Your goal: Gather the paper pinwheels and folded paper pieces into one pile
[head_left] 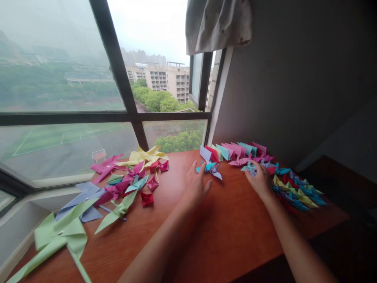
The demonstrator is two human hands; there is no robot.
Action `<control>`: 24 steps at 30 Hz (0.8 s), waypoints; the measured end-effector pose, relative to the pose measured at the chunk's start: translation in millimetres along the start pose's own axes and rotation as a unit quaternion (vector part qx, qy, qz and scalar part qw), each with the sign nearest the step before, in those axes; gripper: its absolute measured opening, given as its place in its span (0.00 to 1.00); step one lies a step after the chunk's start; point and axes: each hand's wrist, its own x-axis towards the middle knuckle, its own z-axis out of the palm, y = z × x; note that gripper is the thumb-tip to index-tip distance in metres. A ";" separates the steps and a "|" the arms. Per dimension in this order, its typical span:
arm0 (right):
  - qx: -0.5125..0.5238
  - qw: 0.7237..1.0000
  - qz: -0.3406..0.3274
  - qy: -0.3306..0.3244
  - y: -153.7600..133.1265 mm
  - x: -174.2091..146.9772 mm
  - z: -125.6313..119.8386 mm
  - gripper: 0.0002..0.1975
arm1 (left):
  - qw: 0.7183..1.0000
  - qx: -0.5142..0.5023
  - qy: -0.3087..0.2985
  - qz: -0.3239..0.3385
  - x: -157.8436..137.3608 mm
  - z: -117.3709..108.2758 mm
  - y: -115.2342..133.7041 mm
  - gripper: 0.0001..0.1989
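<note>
On the wooden table, my left hand (196,186) reaches to a bright blue folded paper piece (210,166), its thumb spread away from the fingers. Part of that piece is hidden behind the fingertips. Just right of it lies a lavender paper crane (216,173). My right hand (260,181) has its thumb and index finger around a light-blue paper crane (249,168), partly covered by the hand. Pink paper cranes (240,161) lie right behind that hand, close to its fingers.
Upright folded papers (235,149) line the wall side. Rows of small paper cranes (299,192) fill the table's right. Left are paper pinwheels (63,232), a green crane (118,210) and red folded boxes (147,199). A window (129,117) borders the table (224,239).
</note>
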 end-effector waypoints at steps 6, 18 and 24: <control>0.031 0.997 -0.045 -0.048 -17.7 -4.5 22.2 0.23 | 0.999 0.043 -0.021 0.013 32.7 32.8 11.5 0.40; -0.161 0.986 -0.016 -0.041 44.9 -0.7 -10.1 0.33 | 0.997 0.052 -0.036 0.039 46.2 46.1 20.3 0.40; -0.140 0.981 -0.036 -0.131 62.2 11.1 3.4 0.27 | 0.992 0.102 -0.056 0.050 49.3 43.0 27.7 0.22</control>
